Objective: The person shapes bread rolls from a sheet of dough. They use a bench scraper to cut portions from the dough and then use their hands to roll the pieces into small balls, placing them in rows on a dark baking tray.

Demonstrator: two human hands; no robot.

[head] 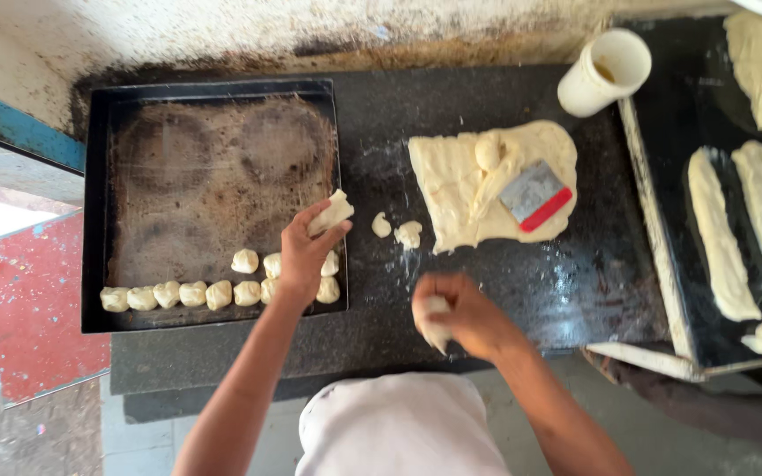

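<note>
On the black baking tray point(99, 211), 11 small dough balls point(193, 293) can be counted: 7 in a row along the near edge, the rest bunched at the right end and partly hidden by the left hand point(304, 254). 1 pale dough piece point(334, 211) is pinched between the fingers of that hand above the tray's right rim. 1 further dough lump point(435, 324) is enclosed by the right hand point(459, 315), fingers curled tight round it, just over the dark stone counter point(557, 291). 2 loose scraps point(401, 231) lie between the tray and 1 flat, soft dough slab point(460, 194). On the slab rest 1 metal scraper point(535, 196) with a red edge and 1 dough knob. 1 white cup point(604, 72) stands behind. The tray's floor is scorched, with 4 round marks.
</note>
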